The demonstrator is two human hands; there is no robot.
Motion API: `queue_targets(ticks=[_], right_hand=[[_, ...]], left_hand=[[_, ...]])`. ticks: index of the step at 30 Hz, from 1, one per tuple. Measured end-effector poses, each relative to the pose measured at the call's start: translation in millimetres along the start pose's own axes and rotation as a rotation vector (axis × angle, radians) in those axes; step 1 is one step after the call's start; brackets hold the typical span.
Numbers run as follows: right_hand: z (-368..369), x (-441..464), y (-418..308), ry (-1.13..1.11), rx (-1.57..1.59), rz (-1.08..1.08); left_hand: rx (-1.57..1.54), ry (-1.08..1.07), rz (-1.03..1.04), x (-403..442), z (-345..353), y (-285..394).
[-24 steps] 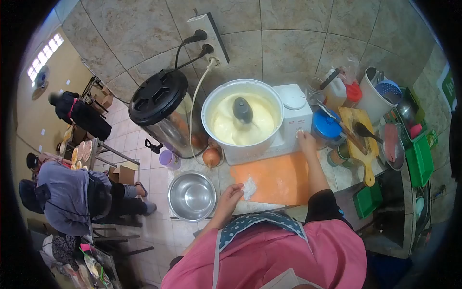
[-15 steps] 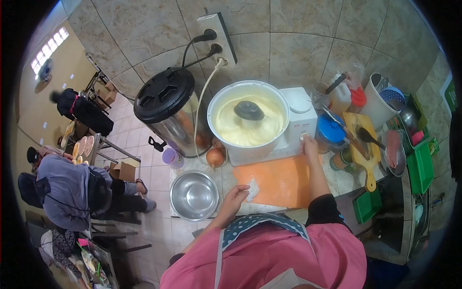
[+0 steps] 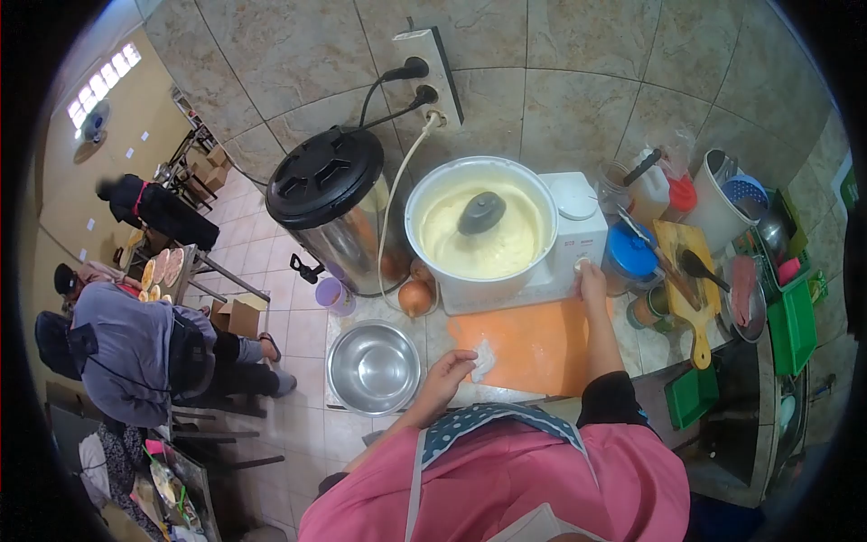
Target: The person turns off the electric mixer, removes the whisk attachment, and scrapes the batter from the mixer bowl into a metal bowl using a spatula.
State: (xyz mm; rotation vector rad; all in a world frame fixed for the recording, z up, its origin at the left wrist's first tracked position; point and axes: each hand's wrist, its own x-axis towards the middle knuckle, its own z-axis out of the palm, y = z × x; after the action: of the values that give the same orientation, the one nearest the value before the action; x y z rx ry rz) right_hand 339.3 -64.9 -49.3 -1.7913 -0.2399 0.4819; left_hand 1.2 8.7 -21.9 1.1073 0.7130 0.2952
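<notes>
My right hand (image 3: 591,280) has its fingers closed on the round control knob (image 3: 581,264) on the front of a white stand mixer (image 3: 575,237). Pale yellow, creamy batter (image 3: 440,226) fills the mixer's white bowl (image 3: 413,219), with a grey beater hub (image 3: 481,213) in its middle. Between the fingertips of my left hand (image 3: 446,372) is a crumpled, thin white piece (image 3: 483,359), tissue or plastic; I cannot tell which. It hangs over the orange mat (image 3: 533,348) in front of the mixer. A steel bowl (image 3: 374,366) stands left of that hand.
Behind the steel bowl are a purple cup (image 3: 334,296), onions (image 3: 415,297) and a tall steel urn (image 3: 336,226). On the right lie a wooden board (image 3: 684,298) with a spoon, a blue-lidded jar (image 3: 630,257) and green trays (image 3: 792,330). Two people (image 3: 135,348) (image 3: 161,208) work at the far left.
The view has shifted slightly, so the counter appears a little further right. The beater hub has turned to a different angle. Both hands keep their holds.
</notes>
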Motion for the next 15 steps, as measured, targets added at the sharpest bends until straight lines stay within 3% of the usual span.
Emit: queue_targets(ticks=[15], right_hand=[[-1.0,-0.8,1.6,0.003,-0.011,-0.051]], left_hand=[[-0.039,0.005,0.011,-0.1,0.2,0.1]])
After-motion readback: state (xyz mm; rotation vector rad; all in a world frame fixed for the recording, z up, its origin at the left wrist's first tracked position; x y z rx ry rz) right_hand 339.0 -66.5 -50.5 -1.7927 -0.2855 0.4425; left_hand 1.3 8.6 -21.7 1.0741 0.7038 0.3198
